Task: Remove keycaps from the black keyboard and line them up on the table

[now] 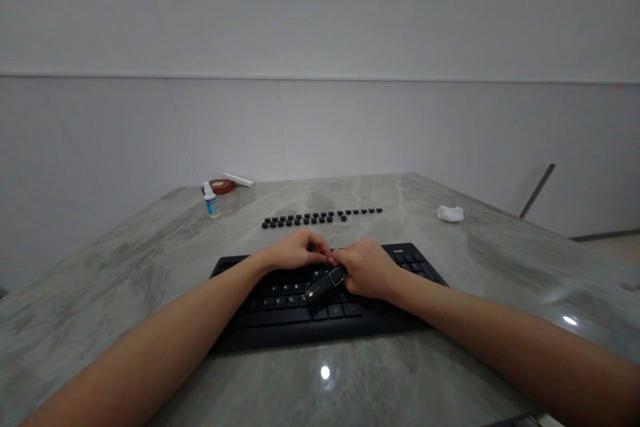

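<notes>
Right hand (367, 268) gripping black tool (323, 285), left hand (296, 251), hold unclear, wide tabletop (115, 280) flanking keyboard (290, 335)

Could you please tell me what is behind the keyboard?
Behind the keyboard, small black pieces lie in two rows, with a bottle to their left. The left hand and right hand hide some tabletop past the keyboard's back edge.

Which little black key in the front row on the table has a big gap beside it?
The key at the right end of the front row; the others there sit close together.
</notes>
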Available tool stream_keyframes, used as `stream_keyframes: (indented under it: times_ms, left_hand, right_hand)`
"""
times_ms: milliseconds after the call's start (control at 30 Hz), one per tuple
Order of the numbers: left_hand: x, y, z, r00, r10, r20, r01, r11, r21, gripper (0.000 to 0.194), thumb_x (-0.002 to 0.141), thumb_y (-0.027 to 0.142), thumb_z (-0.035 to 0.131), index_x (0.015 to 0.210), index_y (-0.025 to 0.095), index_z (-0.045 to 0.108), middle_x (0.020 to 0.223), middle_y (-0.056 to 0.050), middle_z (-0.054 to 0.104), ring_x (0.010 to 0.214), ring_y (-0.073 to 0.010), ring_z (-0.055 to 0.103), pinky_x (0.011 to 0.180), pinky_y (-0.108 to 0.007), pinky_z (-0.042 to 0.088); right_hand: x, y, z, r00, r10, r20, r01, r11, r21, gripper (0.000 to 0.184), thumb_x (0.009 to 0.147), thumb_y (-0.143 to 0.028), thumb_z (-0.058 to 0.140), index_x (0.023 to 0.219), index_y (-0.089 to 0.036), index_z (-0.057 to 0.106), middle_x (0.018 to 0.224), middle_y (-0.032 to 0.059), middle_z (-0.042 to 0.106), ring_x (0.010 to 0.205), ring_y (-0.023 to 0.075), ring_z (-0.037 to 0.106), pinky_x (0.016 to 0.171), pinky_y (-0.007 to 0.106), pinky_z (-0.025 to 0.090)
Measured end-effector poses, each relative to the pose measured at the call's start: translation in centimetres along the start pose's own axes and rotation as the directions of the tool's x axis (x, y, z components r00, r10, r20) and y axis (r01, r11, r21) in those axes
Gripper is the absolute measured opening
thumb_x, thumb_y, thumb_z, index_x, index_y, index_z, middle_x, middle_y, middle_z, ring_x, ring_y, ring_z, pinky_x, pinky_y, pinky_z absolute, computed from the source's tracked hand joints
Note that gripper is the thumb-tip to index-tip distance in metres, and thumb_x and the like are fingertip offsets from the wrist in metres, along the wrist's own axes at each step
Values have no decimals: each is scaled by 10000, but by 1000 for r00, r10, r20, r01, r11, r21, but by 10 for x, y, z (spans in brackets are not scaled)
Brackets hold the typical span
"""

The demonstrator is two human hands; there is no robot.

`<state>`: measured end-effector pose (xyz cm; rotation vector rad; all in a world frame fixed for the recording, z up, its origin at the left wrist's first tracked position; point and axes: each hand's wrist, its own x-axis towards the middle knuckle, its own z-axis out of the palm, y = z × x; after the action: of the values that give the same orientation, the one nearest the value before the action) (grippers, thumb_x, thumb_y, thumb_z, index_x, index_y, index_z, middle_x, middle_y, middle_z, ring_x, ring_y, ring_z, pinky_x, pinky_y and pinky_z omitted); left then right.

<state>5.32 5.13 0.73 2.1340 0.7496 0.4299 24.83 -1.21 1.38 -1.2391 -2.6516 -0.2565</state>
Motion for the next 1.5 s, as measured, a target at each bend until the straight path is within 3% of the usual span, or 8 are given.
stream_keyframes:
  times_ms: [267,467,633,800,1167,1500]
  left_hand:
    - [-1,-2,-2,1000,-18,18,17,999,39,168,774,238,619,872,159,732,723,6,666,661,-117,546,634,-216,400]
    - [-1,-1,-2,1000,-10,9,9,996,90,169,752,206,595,841,151,728,637,26,606,582,-96,480,568,-206,351]
    - [1,-6,-1,1000,-20,-6,20,998,57,149,737,202,593,805,145,713,685,13,633,627,-108,517,604,-211,386]
    - [1,-5,-2,1000,-14,14,14,1000,-15,124,713,175,590,769,151,698,713,14,643,658,-107,533,642,-211,406]
    - [-2,5,-3,997,-71,-19,71,997,28,167,694,175,575,786,143,710,618,31,575,568,-90,459,545,-192,334]
    - [-1,6,-5,999,-47,-16,48,992,113,230,624,72,461,705,152,661,599,48,548,576,-91,461,577,-189,349]
  right_hand:
    - [-3,5,4,997,66,-42,-62,995,79,174,849,-250,493,866,-167,645,722,70,691,612,174,581,544,280,247]
    - [-2,6,8,996,-32,-80,40,994,97,179,875,-225,471,899,-164,638,745,67,694,616,167,573,562,286,251]
    - [-1,5,9,991,102,-83,-86,981,174,155,813,-196,511,895,-183,643,735,61,691,626,171,571,559,275,251]
    - [0,2,7,973,220,-75,-192,944,268,255,713,-145,536,942,-206,630,695,36,671,609,168,551,546,259,239]
    - [6,6,6,965,262,-18,-241,910,337,307,652,-114,532,918,-195,662,663,39,643,614,166,532,559,248,280]
    - [10,11,7,973,230,-3,-209,891,403,263,650,-102,548,864,-193,671,654,22,643,611,157,542,564,241,309]
